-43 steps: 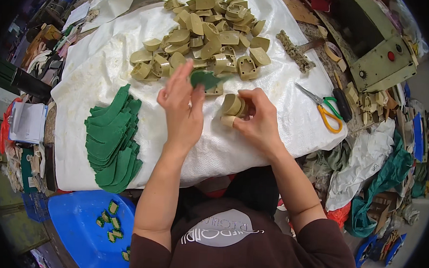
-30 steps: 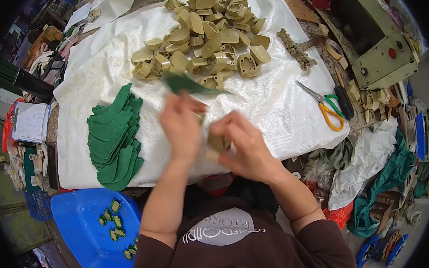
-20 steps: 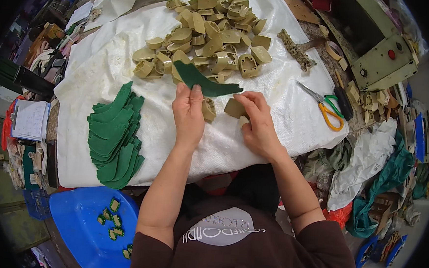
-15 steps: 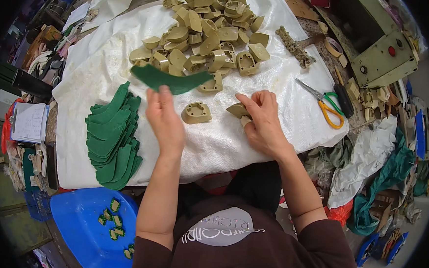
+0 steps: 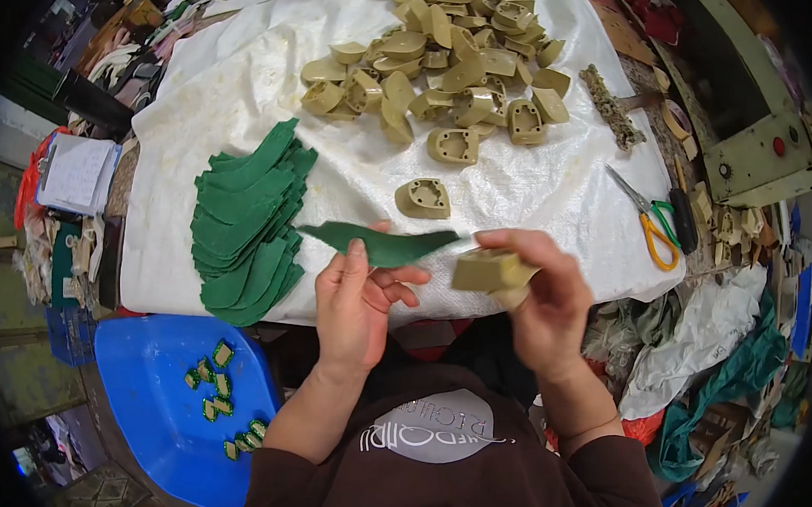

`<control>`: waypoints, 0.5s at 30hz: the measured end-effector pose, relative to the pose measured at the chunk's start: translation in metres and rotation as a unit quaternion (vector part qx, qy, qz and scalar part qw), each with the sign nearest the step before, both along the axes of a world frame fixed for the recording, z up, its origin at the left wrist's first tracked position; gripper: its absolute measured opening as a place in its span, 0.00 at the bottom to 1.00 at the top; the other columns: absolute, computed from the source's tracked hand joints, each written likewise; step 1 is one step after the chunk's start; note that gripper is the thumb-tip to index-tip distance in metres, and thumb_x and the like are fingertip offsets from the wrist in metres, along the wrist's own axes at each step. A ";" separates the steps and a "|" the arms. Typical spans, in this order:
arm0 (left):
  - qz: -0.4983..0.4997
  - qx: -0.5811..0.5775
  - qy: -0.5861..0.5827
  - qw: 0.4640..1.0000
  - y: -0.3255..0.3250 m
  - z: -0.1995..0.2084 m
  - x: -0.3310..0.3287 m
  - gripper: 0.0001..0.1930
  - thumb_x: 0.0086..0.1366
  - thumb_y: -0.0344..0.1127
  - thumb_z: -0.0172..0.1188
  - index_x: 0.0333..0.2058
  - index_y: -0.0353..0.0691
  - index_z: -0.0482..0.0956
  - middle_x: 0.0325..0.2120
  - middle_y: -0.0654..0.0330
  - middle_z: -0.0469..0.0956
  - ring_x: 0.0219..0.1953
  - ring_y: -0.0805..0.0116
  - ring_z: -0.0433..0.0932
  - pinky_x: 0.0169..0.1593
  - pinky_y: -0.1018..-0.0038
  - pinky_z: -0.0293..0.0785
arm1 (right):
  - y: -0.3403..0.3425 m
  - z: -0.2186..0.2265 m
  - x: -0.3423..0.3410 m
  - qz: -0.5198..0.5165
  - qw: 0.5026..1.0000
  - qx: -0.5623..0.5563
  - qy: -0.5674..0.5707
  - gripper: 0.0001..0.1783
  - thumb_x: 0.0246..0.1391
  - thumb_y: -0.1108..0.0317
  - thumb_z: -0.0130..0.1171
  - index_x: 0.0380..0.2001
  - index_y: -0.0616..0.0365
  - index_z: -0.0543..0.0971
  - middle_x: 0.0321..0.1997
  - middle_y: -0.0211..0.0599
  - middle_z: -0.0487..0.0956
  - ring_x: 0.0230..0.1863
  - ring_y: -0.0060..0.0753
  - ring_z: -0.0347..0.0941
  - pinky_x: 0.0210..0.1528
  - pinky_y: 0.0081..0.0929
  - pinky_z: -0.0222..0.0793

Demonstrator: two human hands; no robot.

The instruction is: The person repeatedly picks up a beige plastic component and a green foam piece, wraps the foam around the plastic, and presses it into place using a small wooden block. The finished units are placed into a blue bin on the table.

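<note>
Left hand (image 5: 354, 314) pinching curved green fabric-like strip (image 5: 397, 249) under thumb; right hand (image 5: 552, 300) closed on glossy tan block (image 5: 479, 271) (blurred, exact count unclear). Both held over white woven sheet's (image 5: 540, 195) near edge.

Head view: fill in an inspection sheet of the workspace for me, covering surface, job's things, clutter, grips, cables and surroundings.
Surface: creased, woven-looking white sheet.
Job's things: fanned stack of dark green curved fabric-like pieces at left; heap of tan moulded blocks toward the far side; one loose tan block nearer, hollow side up.
Clutter: metal scissors with orange and green handles at right, beside a black handle.
Grips: left hand pinches a green curved piece; right hand holds at least one tan block, slightly blurred.
Cables: nothing seen.
Surroundings: blue plastic tub at lower left, holding small green-edged tan pieces; green metal machine at upper right.
</note>
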State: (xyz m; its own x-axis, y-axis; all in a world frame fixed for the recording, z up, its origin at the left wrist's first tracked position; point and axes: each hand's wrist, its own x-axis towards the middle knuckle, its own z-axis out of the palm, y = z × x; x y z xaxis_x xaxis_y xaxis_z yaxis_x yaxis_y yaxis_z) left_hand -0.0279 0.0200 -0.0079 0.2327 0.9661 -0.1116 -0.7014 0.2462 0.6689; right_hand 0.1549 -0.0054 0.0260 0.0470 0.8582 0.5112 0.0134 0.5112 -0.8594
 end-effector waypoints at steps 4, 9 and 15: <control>0.059 0.005 0.066 0.996 -0.017 0.004 0.014 0.19 0.73 0.37 0.38 0.52 0.26 0.67 0.47 0.48 0.74 0.52 0.63 0.73 0.53 0.68 0.72 | 0.003 -0.015 -0.025 -0.042 0.986 0.098 -0.129 0.26 0.44 0.88 0.54 0.48 0.57 0.72 0.47 0.50 0.74 0.42 0.44 0.75 0.44 0.30 0.72; 0.046 0.047 0.039 0.997 -0.027 0.016 0.015 0.20 0.73 0.35 0.36 0.52 0.24 0.67 0.53 0.46 0.70 0.55 0.62 0.70 0.59 0.67 0.67 | 0.010 -0.025 -0.034 -0.068 0.972 0.188 -0.127 0.26 0.41 0.87 0.55 0.46 0.57 0.73 0.47 0.45 0.74 0.44 0.47 0.73 0.42 0.37 0.72; 0.031 0.046 0.054 0.997 -0.029 0.017 0.014 0.20 0.73 0.35 0.36 0.52 0.23 0.67 0.53 0.46 0.69 0.55 0.63 0.70 0.58 0.69 0.67 | 0.013 -0.022 -0.033 -0.063 0.968 0.203 -0.135 0.26 0.40 0.85 0.59 0.46 0.56 0.74 0.45 0.44 0.75 0.42 0.45 0.73 0.40 0.34 0.71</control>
State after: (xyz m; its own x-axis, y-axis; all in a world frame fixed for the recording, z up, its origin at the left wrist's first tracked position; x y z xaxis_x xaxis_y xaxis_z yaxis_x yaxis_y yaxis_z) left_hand -0.0140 -0.0087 0.0090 0.1633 0.9856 -0.0430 -0.6360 0.1385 0.7592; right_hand 0.1221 0.0080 0.0036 -0.0440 0.5795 0.8138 0.2939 0.7861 -0.5438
